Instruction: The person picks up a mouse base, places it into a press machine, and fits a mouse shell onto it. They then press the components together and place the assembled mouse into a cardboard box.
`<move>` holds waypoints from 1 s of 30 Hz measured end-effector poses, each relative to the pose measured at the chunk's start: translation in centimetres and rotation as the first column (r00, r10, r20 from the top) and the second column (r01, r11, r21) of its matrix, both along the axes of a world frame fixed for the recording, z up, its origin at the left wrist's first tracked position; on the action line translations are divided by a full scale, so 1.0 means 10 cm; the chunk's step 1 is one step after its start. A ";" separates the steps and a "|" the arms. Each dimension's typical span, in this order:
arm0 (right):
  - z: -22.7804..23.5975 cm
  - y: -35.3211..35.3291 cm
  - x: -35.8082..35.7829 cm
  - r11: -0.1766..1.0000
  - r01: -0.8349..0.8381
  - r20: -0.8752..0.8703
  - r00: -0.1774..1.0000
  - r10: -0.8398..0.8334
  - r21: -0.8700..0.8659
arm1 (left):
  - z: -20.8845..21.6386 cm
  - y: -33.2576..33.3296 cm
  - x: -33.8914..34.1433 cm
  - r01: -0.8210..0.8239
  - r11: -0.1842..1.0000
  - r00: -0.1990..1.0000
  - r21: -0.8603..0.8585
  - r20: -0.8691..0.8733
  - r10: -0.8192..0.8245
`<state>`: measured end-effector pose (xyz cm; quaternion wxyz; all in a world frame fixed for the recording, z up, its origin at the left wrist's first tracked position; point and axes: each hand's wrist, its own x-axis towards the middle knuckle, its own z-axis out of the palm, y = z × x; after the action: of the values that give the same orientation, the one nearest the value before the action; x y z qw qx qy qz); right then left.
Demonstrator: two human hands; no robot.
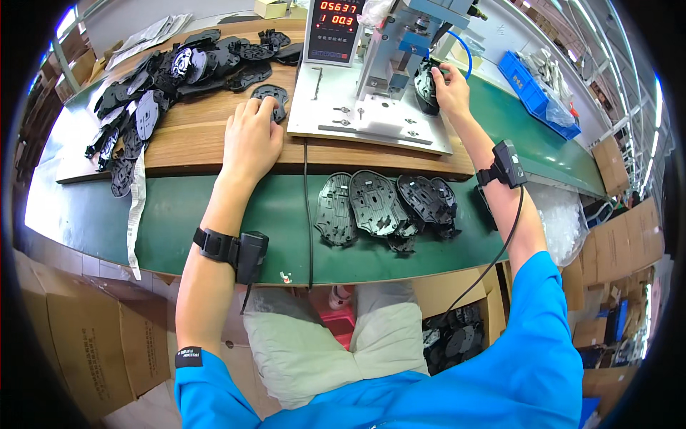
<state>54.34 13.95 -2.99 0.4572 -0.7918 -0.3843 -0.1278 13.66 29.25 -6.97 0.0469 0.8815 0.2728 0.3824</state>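
My left hand (251, 139) is on the wooden board, its fingers curled over the near edge of a dark grey plastic mouse base (270, 92). To the right of the bench press (393, 71), my right hand (452, 89) grips another black mouse base (426, 87), held on edge with thumb and fingers. The press stands on a pale metal plate (307, 118) between my hands. A display box (331, 36) with red digits stands at its left. Several mouse bases (373, 202) lie in an overlapping row on the green table in front of the press.
A heap of black mouse bases (193, 68) covers the board's left part. A blue bin (532, 93) with plastic bags sits at the right. A black cable (307, 214) runs down the green table (214, 236). Below stands an open carton (493, 300) of black parts.
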 end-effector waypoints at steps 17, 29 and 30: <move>0.18 -0.24 -0.62 0.961 0.057 0.104 0.994 -0.030 -0.271 | -0.05 0.04 0.01 0.004 1.000 1.000 -0.009 0.015 -0.004; 0.02 -0.18 -0.57 0.975 0.070 0.203 0.979 -0.026 -0.212 | -0.07 0.06 0.05 0.006 1.000 0.999 0.023 0.053 -0.007; 0.04 -0.16 -0.60 0.975 0.060 0.199 0.980 -0.016 -0.216 | -0.08 0.06 0.03 -0.002 1.000 0.999 0.019 0.049 0.001</move>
<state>48.38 12.35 -2.63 0.3237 -0.8286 -0.4238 -0.1703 13.94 29.86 -7.79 0.0447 0.8721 0.2687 0.4064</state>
